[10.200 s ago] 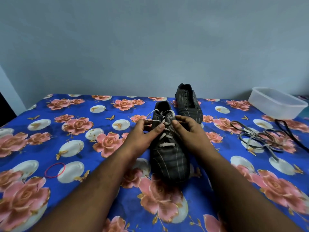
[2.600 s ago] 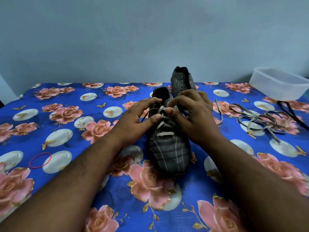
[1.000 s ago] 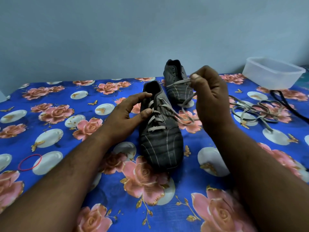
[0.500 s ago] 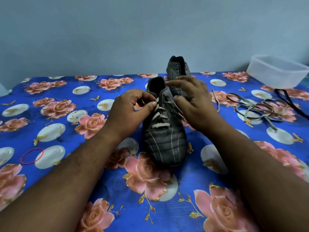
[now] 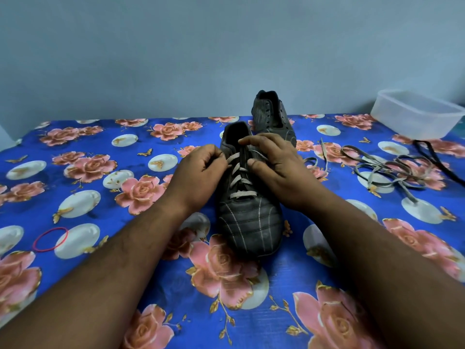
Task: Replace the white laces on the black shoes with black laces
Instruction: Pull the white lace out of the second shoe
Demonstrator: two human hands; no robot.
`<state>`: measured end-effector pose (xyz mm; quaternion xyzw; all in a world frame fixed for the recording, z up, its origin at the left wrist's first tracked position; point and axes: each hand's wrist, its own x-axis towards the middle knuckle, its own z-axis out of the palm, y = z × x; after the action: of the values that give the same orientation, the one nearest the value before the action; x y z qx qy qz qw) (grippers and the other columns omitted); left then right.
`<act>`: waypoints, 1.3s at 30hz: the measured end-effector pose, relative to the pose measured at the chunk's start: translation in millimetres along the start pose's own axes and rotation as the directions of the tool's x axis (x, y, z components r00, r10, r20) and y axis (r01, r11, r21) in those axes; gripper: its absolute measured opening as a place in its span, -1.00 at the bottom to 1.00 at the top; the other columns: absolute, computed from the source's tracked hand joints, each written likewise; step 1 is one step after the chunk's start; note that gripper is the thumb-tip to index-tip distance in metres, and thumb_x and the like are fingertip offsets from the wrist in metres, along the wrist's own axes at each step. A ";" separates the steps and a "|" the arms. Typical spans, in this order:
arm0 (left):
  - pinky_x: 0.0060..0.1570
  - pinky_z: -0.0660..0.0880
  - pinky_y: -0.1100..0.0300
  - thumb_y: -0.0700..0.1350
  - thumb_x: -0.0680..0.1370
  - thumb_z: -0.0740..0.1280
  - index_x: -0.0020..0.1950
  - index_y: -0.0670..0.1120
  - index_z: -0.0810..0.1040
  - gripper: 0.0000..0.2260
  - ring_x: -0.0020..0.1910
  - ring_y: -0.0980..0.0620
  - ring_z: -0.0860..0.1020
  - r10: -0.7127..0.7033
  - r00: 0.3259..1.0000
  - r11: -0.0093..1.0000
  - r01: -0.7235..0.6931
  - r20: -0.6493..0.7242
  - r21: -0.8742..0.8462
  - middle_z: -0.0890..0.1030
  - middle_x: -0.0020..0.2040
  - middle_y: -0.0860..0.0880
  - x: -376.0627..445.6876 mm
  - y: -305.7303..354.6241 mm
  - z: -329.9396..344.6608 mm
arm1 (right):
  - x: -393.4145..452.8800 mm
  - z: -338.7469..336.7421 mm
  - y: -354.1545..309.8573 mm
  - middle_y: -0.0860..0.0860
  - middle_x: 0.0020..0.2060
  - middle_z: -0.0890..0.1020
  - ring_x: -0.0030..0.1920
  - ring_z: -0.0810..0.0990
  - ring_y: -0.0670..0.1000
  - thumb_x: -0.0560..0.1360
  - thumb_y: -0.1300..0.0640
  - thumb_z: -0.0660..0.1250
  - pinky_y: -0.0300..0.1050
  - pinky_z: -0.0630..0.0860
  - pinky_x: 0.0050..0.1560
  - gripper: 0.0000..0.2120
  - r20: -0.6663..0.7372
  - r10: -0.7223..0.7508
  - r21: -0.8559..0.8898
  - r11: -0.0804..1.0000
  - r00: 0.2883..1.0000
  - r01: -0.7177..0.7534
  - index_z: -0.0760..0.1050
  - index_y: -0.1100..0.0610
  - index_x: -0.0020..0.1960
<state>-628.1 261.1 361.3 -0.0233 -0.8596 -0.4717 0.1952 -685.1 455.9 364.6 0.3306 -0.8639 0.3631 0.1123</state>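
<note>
The near black striped leather shoe (image 5: 247, 197) sits at the centre of the frame on the blue rose-patterned cloth of the counter (image 5: 100, 187), its long axis running from the toe at lower centre up to the open collar at upper centre, so the rows of the flat white lace (image 5: 240, 181) cross that axis like ladder rungs. The left hand (image 5: 198, 177) lies on the left side of the shoe, fingers curled, thumb and forefinger pinching the topmost lace run where it leaves the left eyelet. The right hand (image 5: 276, 167) lies on the right side, fingers spread and laid over the collar and right flank, thumb (image 5: 254, 162) pressed beside the upper rungs; it appears to steady the shoe, not to grip the lace. The next pull likely goes leftward and up, away from the axis, and the left hand is the nearer. A second black shoe (image 5: 273, 117), already unlaced, stands behind; a loose grey-white lace (image 5: 392, 170) and a black lace (image 5: 437, 159) lie at right, below a clear plastic tub (image 5: 415, 114).
</note>
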 end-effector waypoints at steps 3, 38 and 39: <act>-0.13 0.47 0.18 0.16 0.58 0.27 -0.03 -0.03 0.57 -0.73 -0.12 0.04 0.56 0.131 0.991 0.991 -0.131 0.016 -0.014 0.61 -0.13 0.07 -5.2 1.2 -1.5 | -0.7 -0.8 2.8 -0.16 0.35 0.42 0.42 0.35 -0.02 0.51 -0.27 0.18 0.27 0.30 0.41 -0.55 0.012 -0.014 0.052 0.999 1.000 0.013 0.39 -0.28 0.39; -0.05 0.49 0.29 0.05 0.56 0.34 0.06 0.08 0.60 -0.88 -0.08 0.10 0.57 0.067 0.996 0.993 -0.072 -0.064 -0.090 0.61 -0.06 0.12 -1.5 1.0 -3.1 | 2.2 -2.1 11.9 -0.19 0.30 0.44 0.35 0.43 -0.12 0.49 -0.30 0.32 0.17 0.43 0.36 -0.54 0.005 -0.085 0.115 0.990 0.996 0.084 0.43 -0.25 0.36; -0.12 0.44 0.37 0.03 0.59 0.37 0.02 0.04 0.62 -0.90 -0.13 0.15 0.55 0.133 0.989 0.990 -0.136 -0.070 -0.032 0.61 -0.11 0.13 -3.3 3.4 -2.7 | 2.1 -2.2 11.9 -0.20 0.30 0.44 0.36 0.43 -0.12 0.49 -0.30 0.33 0.18 0.42 0.36 -0.53 0.004 -0.086 0.117 0.990 0.996 0.085 0.43 -0.24 0.37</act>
<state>-623.5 261.4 364.1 -0.0689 -0.8401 -0.4737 0.2552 -694.5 462.6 360.5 0.3748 -0.8268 0.4062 0.1042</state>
